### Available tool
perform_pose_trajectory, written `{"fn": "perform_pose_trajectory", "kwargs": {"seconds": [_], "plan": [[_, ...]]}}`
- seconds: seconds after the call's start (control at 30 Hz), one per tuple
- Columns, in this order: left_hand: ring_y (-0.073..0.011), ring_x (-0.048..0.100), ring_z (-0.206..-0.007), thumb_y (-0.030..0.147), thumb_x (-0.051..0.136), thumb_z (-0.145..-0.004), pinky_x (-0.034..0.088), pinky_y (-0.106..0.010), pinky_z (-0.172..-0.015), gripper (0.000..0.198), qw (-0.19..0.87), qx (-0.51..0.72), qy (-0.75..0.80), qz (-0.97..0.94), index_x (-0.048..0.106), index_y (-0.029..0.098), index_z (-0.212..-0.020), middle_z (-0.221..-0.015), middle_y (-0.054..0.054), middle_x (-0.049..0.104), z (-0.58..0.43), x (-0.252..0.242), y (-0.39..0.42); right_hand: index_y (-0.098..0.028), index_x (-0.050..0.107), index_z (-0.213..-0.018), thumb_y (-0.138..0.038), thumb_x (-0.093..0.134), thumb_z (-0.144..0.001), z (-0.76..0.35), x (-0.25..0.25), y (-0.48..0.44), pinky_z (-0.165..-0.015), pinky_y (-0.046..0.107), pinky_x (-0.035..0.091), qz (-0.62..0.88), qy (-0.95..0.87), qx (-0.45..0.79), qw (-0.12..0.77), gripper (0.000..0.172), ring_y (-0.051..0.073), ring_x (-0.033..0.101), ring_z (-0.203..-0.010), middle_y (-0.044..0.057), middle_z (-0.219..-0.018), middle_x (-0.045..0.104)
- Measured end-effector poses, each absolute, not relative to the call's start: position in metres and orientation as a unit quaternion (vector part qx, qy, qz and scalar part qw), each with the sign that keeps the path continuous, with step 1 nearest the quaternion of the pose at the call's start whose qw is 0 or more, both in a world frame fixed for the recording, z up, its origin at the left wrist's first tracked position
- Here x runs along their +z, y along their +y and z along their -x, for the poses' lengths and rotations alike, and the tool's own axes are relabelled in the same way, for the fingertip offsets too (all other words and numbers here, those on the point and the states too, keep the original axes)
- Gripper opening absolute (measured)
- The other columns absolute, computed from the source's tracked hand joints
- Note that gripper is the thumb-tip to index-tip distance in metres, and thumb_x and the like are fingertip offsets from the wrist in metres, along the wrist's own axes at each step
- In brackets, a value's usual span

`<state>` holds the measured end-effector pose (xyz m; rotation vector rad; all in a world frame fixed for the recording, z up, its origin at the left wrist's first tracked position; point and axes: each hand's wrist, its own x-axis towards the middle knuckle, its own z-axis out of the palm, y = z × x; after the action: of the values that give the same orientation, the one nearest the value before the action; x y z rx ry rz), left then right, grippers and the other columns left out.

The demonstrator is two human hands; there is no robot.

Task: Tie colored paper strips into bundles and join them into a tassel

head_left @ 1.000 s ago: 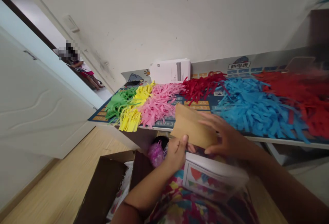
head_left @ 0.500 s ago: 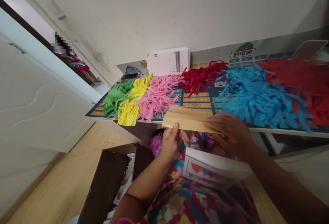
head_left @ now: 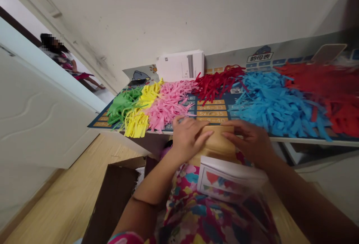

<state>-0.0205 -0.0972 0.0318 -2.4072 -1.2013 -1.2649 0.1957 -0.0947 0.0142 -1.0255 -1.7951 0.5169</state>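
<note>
A tan kraft-paper piece [head_left: 218, 139], flat and perhaps an envelope, is between my hands at the table's front edge. My left hand [head_left: 188, 135] pinches its upper left edge, thumb in front. With thumb and fingers closed, my right hand [head_left: 248, 139] grips its upper right corner. The lower part of the paper hangs toward my lap, partly behind a clear packet with a printed white card [head_left: 230, 182]. Just beyond my hands lie pink paper strips [head_left: 168, 107] and blue paper strips [head_left: 275, 105].
Green strips [head_left: 123, 104], yellow strips [head_left: 137, 122], dark red strips [head_left: 217, 83] and red strips [head_left: 328, 90] cover the table mat. White cards [head_left: 179, 66] lean on the wall. An open cardboard box [head_left: 103, 199] stands on the floor at left. Through the doorway, a person [head_left: 66, 59] sits.
The tan paper has turned from lying lengthwise sideways to hanging down toward my lap. My left hand has risen from its lower edge to its upper left. The person in the doorway has shifted posture.
</note>
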Motion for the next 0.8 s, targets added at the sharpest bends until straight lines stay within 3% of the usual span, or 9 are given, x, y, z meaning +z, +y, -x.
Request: {"fn": "perform_pose_trajectory", "kwargs": {"seconds": [0.13,0.3,0.37,0.53,0.8], "plan": [[-0.0166,0.064,-0.074,0.039,0.053,-0.099,0.036,-0.036,-0.081,0.029,-0.022,-0.358,-0.415,0.836,0.073,0.021,-0.087,-0.080,-0.003,0.075,0.016,0.043,-0.083,-0.026,0.071,-0.105,-0.031,0.062,-0.092,-0.198,0.011,-0.087,-0.054,0.027,0.055,0.395,-0.768,0.135,0.486,0.017,0.019,0.074,-0.071,0.001,-0.088,0.078],[-0.0168,0.061,-0.073,0.038,0.047,-0.101,0.035,-0.035,-0.079,0.037,-0.076,-0.330,-0.430,0.837,0.072,0.020,-0.081,-0.076,-0.003,0.073,0.014,0.042,-0.077,-0.027,0.072,-0.107,-0.026,0.057,-0.096,-0.209,0.010,-0.076,-0.075,0.035,0.058,0.357,-0.822,-0.047,0.441,0.019,0.021,0.074,-0.086,0.003,-0.098,0.078],[-0.0165,0.060,-0.071,0.038,0.046,-0.101,0.035,-0.034,-0.076,0.039,-0.098,-0.325,-0.432,0.835,0.071,0.019,-0.078,-0.074,-0.003,0.071,0.013,0.040,-0.073,-0.026,0.072,-0.110,-0.023,0.055,-0.096,-0.214,0.010,-0.073,-0.076,0.035,0.057,0.339,-0.835,-0.088,0.424,0.022,0.021,0.073,-0.088,0.004,-0.101,0.078],[-0.0147,0.058,-0.067,0.036,0.048,-0.100,0.034,-0.031,-0.072,0.039,-0.145,-0.322,-0.434,0.828,0.065,0.018,-0.070,-0.068,-0.001,0.066,0.010,0.035,-0.064,-0.031,0.072,-0.110,-0.023,0.052,-0.098,-0.222,0.006,-0.072,-0.071,0.037,0.054,0.332,-0.854,-0.112,0.384,0.025,0.021,0.073,-0.089,0.003,-0.105,0.077],[-0.0138,0.054,-0.063,0.036,0.049,-0.097,0.034,-0.028,-0.065,0.040,-0.205,-0.328,-0.423,0.819,0.059,0.018,-0.064,-0.061,0.000,0.059,0.006,0.031,-0.058,-0.026,0.072,-0.097,-0.023,0.058,-0.096,-0.224,0.001,-0.067,-0.076,0.035,0.052,0.332,-0.839,-0.166,0.397,0.015,0.020,0.071,-0.094,0.003,-0.106,0.076]]}}
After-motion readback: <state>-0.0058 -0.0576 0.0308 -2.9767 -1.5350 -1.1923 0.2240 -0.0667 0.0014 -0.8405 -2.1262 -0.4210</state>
